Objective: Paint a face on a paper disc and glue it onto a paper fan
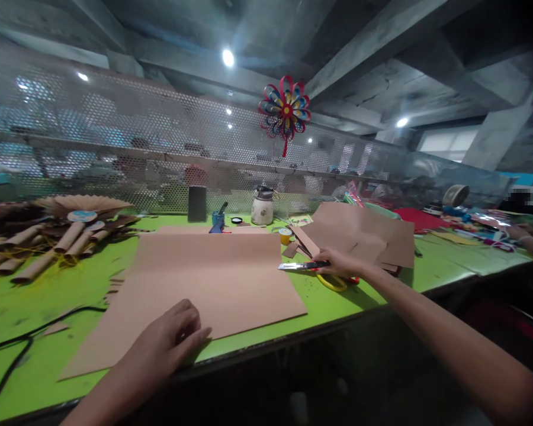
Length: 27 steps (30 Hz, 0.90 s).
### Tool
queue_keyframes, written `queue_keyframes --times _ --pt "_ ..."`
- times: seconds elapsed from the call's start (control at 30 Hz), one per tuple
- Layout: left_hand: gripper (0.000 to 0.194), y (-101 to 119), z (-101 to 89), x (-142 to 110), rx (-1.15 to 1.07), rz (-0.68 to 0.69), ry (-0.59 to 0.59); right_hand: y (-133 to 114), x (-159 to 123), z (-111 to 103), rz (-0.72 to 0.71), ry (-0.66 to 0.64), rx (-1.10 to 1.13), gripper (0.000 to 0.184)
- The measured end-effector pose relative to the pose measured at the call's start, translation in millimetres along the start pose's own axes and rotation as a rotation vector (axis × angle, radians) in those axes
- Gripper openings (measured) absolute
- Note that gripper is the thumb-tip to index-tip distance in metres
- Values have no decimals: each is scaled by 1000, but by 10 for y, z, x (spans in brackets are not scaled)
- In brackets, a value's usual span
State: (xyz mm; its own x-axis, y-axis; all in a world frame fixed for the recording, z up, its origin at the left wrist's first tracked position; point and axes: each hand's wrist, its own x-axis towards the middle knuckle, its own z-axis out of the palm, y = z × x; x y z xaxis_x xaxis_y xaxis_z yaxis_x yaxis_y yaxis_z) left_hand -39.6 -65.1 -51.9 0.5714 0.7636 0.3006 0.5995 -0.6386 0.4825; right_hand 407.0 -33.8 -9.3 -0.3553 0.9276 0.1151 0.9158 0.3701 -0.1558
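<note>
A large sheet of brown cardboard (231, 284) lies before me, its far part bent upward along a crease. Loosely curled, my left hand (175, 334) rests at the sheet's near edge; the thumb stands apart from the fingers and nothing shows between them. On the other side, my right hand (337, 262) grips a utility knife (297, 266), whose silver end points left over the sheet's right edge. Yellow-handled scissors (332, 283) lie just beneath that hand, their blades hidden. Behind it are cardboard scraps (290, 250) and a larger creased brown sheet (355, 231).
Cardboard tubes with a paper fan (73, 236) are piled at left, near a black cable (39, 331). A patterned flask (262, 207), black box (197, 204) and yellow tub (285, 236) stand at the back. Another person's arm (530, 241) reaches in at right.
</note>
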Motion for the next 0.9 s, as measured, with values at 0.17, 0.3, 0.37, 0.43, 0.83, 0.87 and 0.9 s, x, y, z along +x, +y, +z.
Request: queue_keyframes --times 0.17,0.3,0.37,0.43,0.83,0.87,0.9 --pt "34 -13 -3 -6 1 -34 33 0 -155 -42 9 14 -12 24" --pt "29 -30 -8 1 -17 -20 33 6 -269 -5 13 62 -4 25" --pt "27 -40 -7 7 -28 -11 35 20 -302 15 4 67 14 27" --pt "26 -51 -4 10 -38 -4 37 44 -325 25 1 70 37 27" --pt "27 -6 -25 -9 -44 -8 -6 86 -374 94 -8 67 142 29" --pt "27 -5 -25 -7 -44 -9 -6 76 -378 92 -9 71 150 29" --pt "27 -6 -24 -6 -43 -9 -8 64 -383 88 -10 77 158 30"
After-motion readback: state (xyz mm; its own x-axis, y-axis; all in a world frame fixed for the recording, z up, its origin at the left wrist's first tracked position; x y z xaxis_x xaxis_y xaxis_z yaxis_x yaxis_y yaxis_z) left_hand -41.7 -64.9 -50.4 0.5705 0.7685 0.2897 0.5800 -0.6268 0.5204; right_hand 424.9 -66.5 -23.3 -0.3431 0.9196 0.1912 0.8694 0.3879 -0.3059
